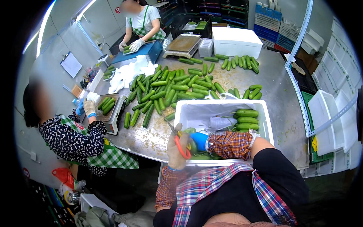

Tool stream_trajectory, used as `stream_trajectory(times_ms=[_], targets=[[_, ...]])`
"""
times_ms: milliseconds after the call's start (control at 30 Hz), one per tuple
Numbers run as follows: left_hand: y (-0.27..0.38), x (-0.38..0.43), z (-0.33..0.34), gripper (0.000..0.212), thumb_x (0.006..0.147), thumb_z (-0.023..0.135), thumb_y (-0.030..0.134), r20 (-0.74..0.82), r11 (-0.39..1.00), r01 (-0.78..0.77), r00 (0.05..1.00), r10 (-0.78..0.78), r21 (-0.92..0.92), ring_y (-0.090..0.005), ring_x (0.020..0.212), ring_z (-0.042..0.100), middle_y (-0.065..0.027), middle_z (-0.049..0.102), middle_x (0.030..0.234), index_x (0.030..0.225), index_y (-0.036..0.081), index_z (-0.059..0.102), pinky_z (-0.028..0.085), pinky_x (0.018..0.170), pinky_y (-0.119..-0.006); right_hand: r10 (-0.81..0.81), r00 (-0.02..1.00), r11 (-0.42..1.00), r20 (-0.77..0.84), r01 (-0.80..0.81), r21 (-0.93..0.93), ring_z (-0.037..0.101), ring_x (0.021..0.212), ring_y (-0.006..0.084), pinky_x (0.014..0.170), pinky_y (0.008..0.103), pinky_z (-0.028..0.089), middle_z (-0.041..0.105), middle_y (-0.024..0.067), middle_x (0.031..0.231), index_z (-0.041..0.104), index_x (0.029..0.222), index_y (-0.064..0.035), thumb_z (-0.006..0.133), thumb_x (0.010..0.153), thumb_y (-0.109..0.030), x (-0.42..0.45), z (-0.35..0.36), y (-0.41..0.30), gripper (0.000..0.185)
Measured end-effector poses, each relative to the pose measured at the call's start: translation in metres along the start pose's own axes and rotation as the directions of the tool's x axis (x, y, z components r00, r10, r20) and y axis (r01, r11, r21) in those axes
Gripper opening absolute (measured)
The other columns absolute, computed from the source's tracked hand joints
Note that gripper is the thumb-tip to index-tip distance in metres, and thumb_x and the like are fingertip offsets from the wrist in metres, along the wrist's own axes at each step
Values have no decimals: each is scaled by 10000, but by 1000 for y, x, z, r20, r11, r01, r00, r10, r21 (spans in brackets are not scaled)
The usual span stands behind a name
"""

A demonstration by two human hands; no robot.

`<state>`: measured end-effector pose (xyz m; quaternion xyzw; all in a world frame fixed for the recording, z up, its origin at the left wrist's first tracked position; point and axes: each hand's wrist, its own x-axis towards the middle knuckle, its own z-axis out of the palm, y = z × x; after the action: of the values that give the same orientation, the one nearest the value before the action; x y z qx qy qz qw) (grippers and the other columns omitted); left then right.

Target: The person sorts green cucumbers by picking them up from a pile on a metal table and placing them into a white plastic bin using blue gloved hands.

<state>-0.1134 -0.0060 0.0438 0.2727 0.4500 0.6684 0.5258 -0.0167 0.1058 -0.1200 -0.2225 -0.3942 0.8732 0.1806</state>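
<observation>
My left hand (173, 150), in a beige knit glove, is at the near left corner of a white foam box (268, 124). It is shut on scissors (183, 150) with red and yellow handles, the blades pointing up and left. My right forearm, in an orange plaid sleeve with a blue glove cuff, reaches leftward across the box. My right hand (199, 141) shows little beyond that cuff; the left hand and scissors hide its fingers. Beside them, a dark green cucumber (193, 147) is partly visible. Other cucumbers (247, 119) lie stacked at the box's right end, near a plastic-wrapped pack (221, 123).
A large cucumber pile (170, 88) covers the metal table (150, 144). At left, a person's gloved hands are beside a scale (112, 120) bearing cucumbers. Another person handles cucumbers at a blue wrapping machine (154, 52). A perforated metal post (295, 96) stands right.
</observation>
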Motion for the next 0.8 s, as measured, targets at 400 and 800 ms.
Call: stream_trajectory(times_ms=[400,800], targets=[[0,-3,2,477,945,642,96,-29,1000,-7,1000,7,-4,-145,815,612,-92,610,963,1377,-9,468,525,747,-268,281,959,847,-45,-225,481,634,1136,236,1038,407,490,661,139,1211,590,1231,-41,586,939,-107,-19,29,-30,300],[3,0,0,510,941,646,115,-51,1000,-15,999,17,24,-141,796,575,-88,583,947,1393,-9,444,488,696,-262,621,784,652,-20,-530,-543,698,807,212,715,344,571,730,139,1018,724,1069,-50,757,781,-322,0,-8,-97,397]])
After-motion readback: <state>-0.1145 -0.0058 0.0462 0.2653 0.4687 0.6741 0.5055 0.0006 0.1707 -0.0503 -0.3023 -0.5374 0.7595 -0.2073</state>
